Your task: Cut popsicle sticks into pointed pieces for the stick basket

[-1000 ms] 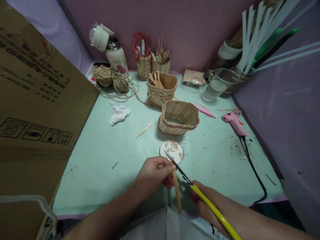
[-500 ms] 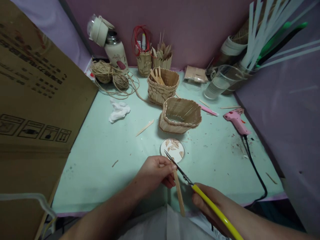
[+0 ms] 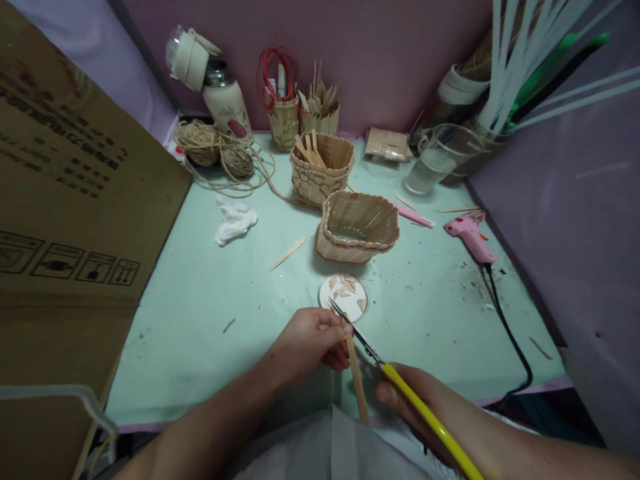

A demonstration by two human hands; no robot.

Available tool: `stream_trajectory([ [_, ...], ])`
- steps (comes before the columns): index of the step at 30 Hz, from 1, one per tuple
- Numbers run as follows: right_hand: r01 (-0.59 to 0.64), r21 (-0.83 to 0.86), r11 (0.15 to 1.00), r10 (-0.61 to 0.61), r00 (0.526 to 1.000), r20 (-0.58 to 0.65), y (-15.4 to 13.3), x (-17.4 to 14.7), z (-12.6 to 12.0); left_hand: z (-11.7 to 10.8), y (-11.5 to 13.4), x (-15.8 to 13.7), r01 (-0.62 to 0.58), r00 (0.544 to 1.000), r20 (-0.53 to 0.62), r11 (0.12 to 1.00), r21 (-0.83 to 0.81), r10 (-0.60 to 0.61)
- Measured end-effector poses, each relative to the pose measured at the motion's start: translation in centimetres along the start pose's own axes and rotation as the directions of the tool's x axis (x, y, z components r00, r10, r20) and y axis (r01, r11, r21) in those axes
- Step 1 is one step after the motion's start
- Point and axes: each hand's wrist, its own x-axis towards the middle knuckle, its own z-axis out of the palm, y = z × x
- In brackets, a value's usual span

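Observation:
Between the thumb and fingers of my left hand (image 3: 316,337) is a flat wooden craft stick (image 3: 357,380), its long end slanting down toward my lap. My right hand (image 3: 407,393) is wrapped around yellow-handled scissors (image 3: 417,403). Their metal blades lie across the top of the stick, close to my left fingertips. Just beyond the blade tips sits a round white dish (image 3: 356,307) holding several small wood chips (image 3: 345,285). Behind it stands a basket made of wooden sticks (image 3: 357,250) with a scalloped rim.
A second stick basket (image 3: 320,187) holds loose sticks. A pink glue gun (image 3: 473,239) with a black cord lies right, near a pink pen-like tool (image 3: 415,215). Crumpled tissue (image 3: 235,221), twine (image 3: 200,143), a bottle (image 3: 227,107) and a clear cup (image 3: 433,167) stand around; a cardboard box (image 3: 75,200) borders the left.
The camera view has shifted slightly. My hands, the craft stick and the scissors keep nearly the same position relative to each other, over the near edge of the dish.

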Motion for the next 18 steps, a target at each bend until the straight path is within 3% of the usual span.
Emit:
stream_trajectory([
  [9,-0.039,-0.066,0.997,0.035,0.998,-0.056,0.1,-0.1,-0.2,0.0,0.1,0.0,-0.005,1.000,0.013,1.000,0.031,0.005],
  [14,-0.065,-0.019,0.998,0.064,0.996,-0.057,-0.4,-0.8,-0.6,-0.1,0.5,-0.7,-0.006,1.000,0.002,1.000,-0.028,0.006],
  [18,-0.014,-0.039,0.999,0.010,0.995,-0.096,0.2,-1.0,-1.1,-0.2,0.6,-1.0,-0.045,0.999,0.008,0.996,-0.082,0.046],
])
